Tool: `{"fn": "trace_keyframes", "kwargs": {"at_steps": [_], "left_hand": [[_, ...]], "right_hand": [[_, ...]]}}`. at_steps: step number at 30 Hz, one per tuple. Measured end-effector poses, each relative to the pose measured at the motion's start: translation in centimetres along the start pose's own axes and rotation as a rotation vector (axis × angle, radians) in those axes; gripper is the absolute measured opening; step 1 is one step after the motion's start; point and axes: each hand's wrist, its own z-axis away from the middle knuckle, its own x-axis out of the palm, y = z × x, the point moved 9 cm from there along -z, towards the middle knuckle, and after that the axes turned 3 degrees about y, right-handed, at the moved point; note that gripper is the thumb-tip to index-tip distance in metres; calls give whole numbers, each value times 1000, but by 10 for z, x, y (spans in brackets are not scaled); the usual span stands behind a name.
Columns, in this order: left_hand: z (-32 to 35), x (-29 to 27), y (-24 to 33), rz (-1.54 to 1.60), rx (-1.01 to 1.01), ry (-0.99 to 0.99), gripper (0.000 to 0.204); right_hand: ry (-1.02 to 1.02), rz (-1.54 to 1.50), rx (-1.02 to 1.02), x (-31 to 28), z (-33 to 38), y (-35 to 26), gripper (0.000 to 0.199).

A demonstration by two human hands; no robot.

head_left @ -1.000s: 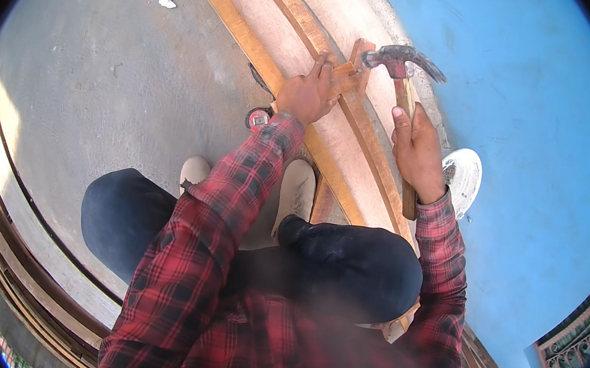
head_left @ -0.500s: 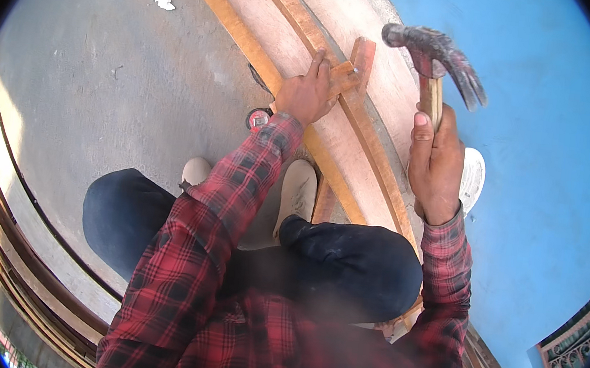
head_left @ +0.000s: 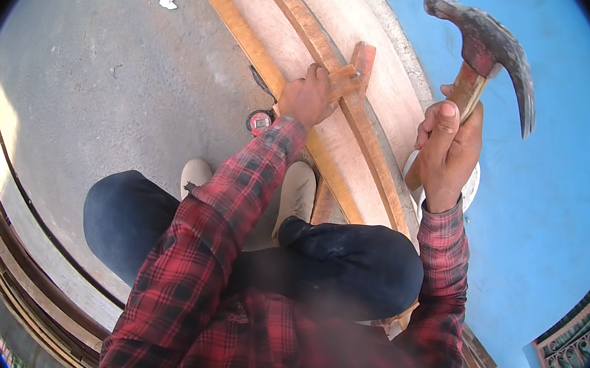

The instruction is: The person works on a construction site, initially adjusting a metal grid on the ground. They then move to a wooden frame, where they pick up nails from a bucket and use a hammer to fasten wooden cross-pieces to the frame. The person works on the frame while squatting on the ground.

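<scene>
My right hand [head_left: 448, 146] is wrapped round the wooden handle of a claw hammer [head_left: 483, 49], raised to the right of the boards. The hammer's dark, worn head points up and its claw curves down to the right. My left hand [head_left: 304, 99] is closed on a short wooden block [head_left: 343, 83], pressing it against the long wooden strip [head_left: 368, 138]. A small shiny spot, perhaps a nail, shows at the block's far end. Under the strips lies a pale plywood sheet [head_left: 344, 160], with a crosspiece [head_left: 365, 58] jutting out beside the block.
A red and black tape measure [head_left: 259, 121] lies on the grey floor [head_left: 140, 81] by my left wrist. A white round container [head_left: 471, 188] stands behind my right hand, against the blue wall [head_left: 544, 210]. Stacked timber [head_left: 28, 256] lines the left side.
The hammer has risen up and to the right in my right hand, its head now nearer the view. My left hand stays at the block, its fingers drawn in slightly.
</scene>
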Motion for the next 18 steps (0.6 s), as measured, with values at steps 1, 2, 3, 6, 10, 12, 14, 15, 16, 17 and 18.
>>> {"fn": "trace_keyframes", "kwargs": {"at_steps": [1, 2, 3, 6, 10, 12, 14, 15, 16, 17, 18], "left_hand": [[-2, 1, 4, 14, -3, -26, 54], [-3, 5, 16, 46, 7, -58, 51], [-1, 6, 21, 36, 29, -43, 49], [-2, 7, 24, 12, 45, -28, 45], [-2, 1, 5, 29, -22, -45, 46], [0, 3, 3, 47, -33, -42, 46], [-1, 3, 3, 61, -36, -47, 47], [-1, 5, 8, 64, -28, -54, 47], [-3, 6, 15, 68, -17, -58, 47], [-5, 6, 20, 68, -7, -58, 47], [-6, 7, 18, 57, -7, -64, 47]], "right_hand": [[60, 24, -102, 3, 5, 15, 31], [127, 68, -198, 6, 18, 52, 31], [186, 102, -299, 9, 31, 75, 32], [-376, 596, 65, 48, 28, 124, 33], [-210, 336, -154, 16, -4, 3, 31], [-29, 78, -255, -9, -5, -38, 36], [165, -259, -444, -19, 7, -41, 41], [134, -166, -448, -11, 13, -9, 38], [8, 60, -253, 7, 15, 34, 37], [-165, 355, -81, 27, 23, 80, 36], [-374, 621, 31, 54, 33, 102, 35]]}}
